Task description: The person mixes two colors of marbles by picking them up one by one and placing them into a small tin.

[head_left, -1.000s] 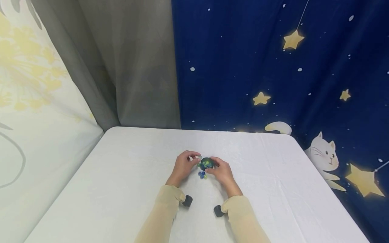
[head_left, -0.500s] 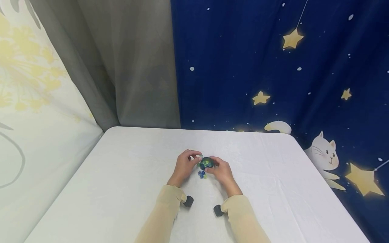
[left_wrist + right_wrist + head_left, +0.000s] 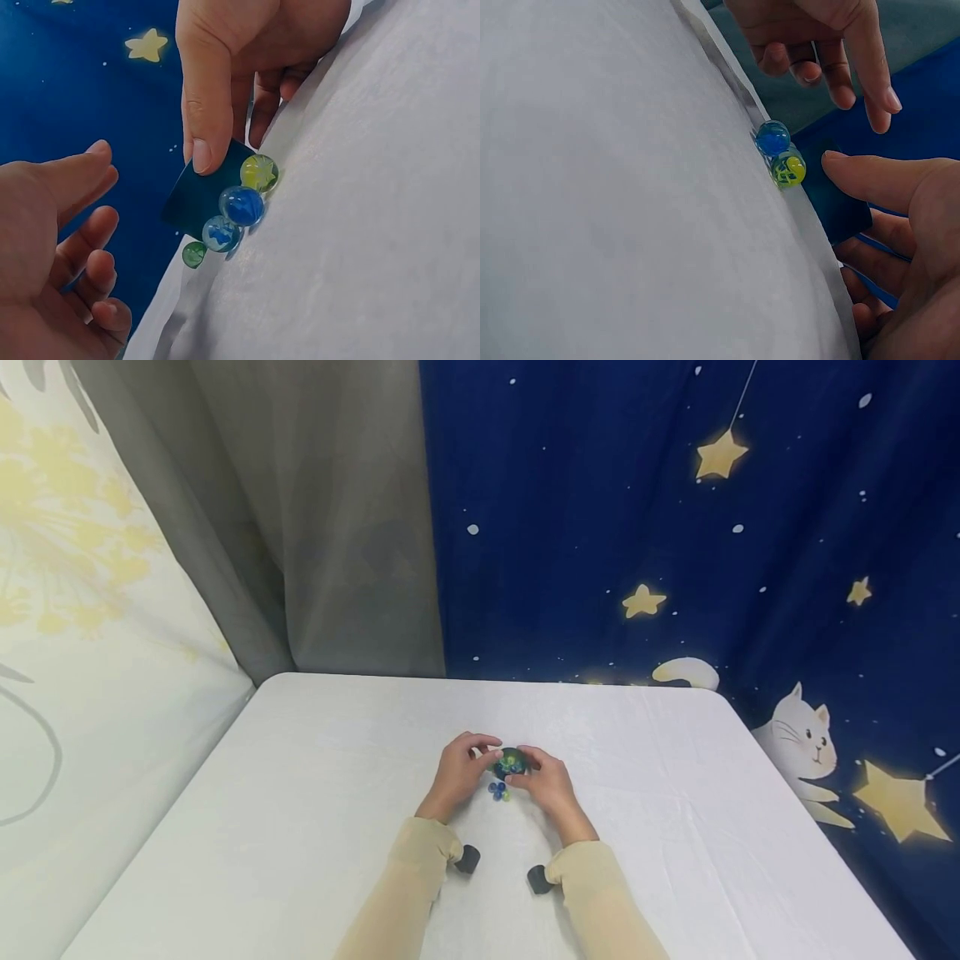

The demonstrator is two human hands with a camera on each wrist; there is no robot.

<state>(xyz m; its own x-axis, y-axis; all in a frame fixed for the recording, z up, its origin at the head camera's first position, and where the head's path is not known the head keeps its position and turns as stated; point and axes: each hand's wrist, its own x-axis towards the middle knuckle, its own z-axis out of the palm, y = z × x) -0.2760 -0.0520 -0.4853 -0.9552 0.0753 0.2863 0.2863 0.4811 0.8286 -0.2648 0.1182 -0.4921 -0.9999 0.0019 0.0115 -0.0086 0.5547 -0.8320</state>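
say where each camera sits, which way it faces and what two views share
Head: worn on the head, looking forward and down over the table toward the curtains; left hand, right hand and both sleeves show.
Left wrist: worn on that wrist, looking past the left hand at the cup and marbles; right hand at top.
Right wrist: worn on that wrist, looking past the right hand at the cup and marbles; left hand at top.
Shared: both wrist views show the cup, marbles and both hands.
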